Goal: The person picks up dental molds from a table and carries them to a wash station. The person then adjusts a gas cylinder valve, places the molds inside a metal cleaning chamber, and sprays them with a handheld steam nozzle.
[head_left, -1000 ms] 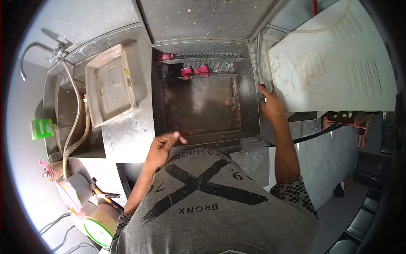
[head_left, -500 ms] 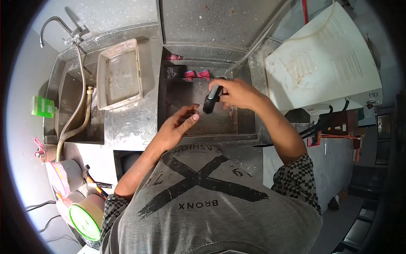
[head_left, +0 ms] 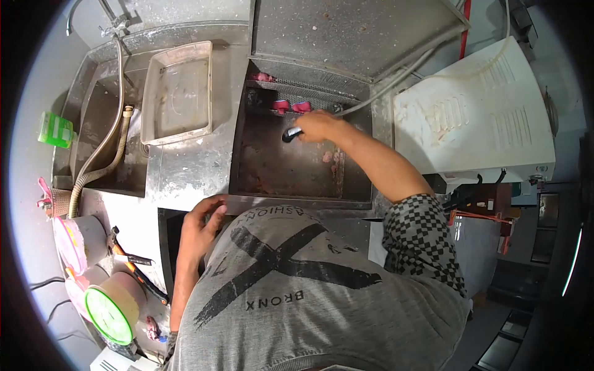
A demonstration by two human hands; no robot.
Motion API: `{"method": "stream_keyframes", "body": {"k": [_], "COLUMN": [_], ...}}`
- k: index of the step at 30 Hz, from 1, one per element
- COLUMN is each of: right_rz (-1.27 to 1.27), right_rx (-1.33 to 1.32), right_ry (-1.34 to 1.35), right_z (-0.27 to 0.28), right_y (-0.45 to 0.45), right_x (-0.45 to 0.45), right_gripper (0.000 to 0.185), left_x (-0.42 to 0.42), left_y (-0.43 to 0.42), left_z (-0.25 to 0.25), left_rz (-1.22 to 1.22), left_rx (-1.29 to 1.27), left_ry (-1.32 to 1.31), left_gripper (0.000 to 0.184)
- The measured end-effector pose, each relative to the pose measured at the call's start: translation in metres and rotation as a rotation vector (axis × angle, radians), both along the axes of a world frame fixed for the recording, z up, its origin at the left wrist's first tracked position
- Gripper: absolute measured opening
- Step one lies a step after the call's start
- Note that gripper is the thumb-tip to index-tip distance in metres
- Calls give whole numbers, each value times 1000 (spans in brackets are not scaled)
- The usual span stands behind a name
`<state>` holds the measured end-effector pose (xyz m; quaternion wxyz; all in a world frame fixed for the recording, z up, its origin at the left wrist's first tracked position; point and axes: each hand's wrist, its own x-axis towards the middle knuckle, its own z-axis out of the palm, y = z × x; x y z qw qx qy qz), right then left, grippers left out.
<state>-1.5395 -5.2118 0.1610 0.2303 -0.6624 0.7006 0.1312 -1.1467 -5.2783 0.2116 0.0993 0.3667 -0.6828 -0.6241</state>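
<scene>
The right hand (head_left: 320,127) is closed around a black spray-type handle with a pale end (head_left: 291,133), its head poking out past the fingers, above the floor of a deep rectangular grey metal basin (head_left: 278,173). A long grey flexible hose (head_left: 390,88) leads from near that hand up past the basin's back right corner. If water comes out hard, my worry is splashing: were the wrist to tip the head towards the body, spray could clear the front wall and soak the grey printed shirt (head_left: 278,272). The hose could also drag against the ledge if the arm pulls it sharply.

The left hand (head_left: 199,234) is partly open, fingers loosely bent, with nothing visible in it; it sits by the basin's front left corner, and I can't tell whether the fingertips touch the edge.

Small pale pink scraps (head_left: 327,157) lie on the basin floor towards the right; a strong jet might scatter them or push them into a corner. Two bright pink pieces (head_left: 301,107) sit at the perforated metal ledge (head_left: 315,94) behind the hand, and could be knocked down by a careless swing.

Left of the basin, a shallow beige rectangular tray (head_left: 210,86) rests on the stained metal table (head_left: 185,179).
</scene>
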Motion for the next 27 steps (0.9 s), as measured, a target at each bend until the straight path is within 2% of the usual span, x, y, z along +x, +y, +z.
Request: {"method": "stream_keyframes", "body": {"k": [1,3,4,5,6,7,9,10,11,12,13,15,16,18,19,21,23,25,27], "right_rz": [-90,-147,-200,-198,-170,-148,-176,-209,-244,-313,-328,-180,-90,33,57,128,173,76,270], "right_rx": [-46,-71,-92,-97,-134,-175,-198,-196,-192,-313,-322,-578,-648,-709,-691,-829,-1029,-1143,-1231], "right_ry": [-18,-40,-68,-58,-181,-305,-234,-319,-412,-400,-407,-428,-432,-469,-520,-470,-528,-645,-705], "right_z": [0,3,6,7,4,3,43,65,79,82,83,91,103,133,147,186,226,260,299], "right_y": [-4,-8,-7,-9,-11,-11,-7,-4,2,12,23,46,62,94,110,134,154,186,210], "right_x": [-13,-35,-40,-46,-51,-53,-32,-21,-10,1,9,22,33,55,67,79,71,62,56], "right_gripper": [27,27,28,28,31,34,39,41,44,45,45,46,45,44,44,44,40,33,36], "left_x": [6,1,-13,-34,-53,-74,-117,-136,-155,-174,-201,-248,-255,-268,-276,-296,-319,-336,-348], "left_y": [-2,0,-5,-7,-12,-15,-23,-27,-31,-35,-42,-60,-59,-62,-67,-80,-97,-108,-118], "left_z": [3,21,36,61,76,94,128,147,166,180,185,185,184,187,194,206,215,226,236], "left_rz": [27,141,79,16,-50,-64,-20,13,29,13,24,79,72,102,114,81,46,41,-61], "left_rx": [-138,-606,-832,-935,-1086,-1207,-1401,-1469,-1515,-1558,-1599,-1788,-1801,-1790,-1840,-1758,-1729,-1697,-1626], "left_ry": [21,94,176,282,360,409,500,528,592,604,644,179,201,78,92,159,175,204,45], "left_gripper": [31,38,46,51,56,62,70,72,73,73,69,90,90,90,89,85,82,79,76]}}
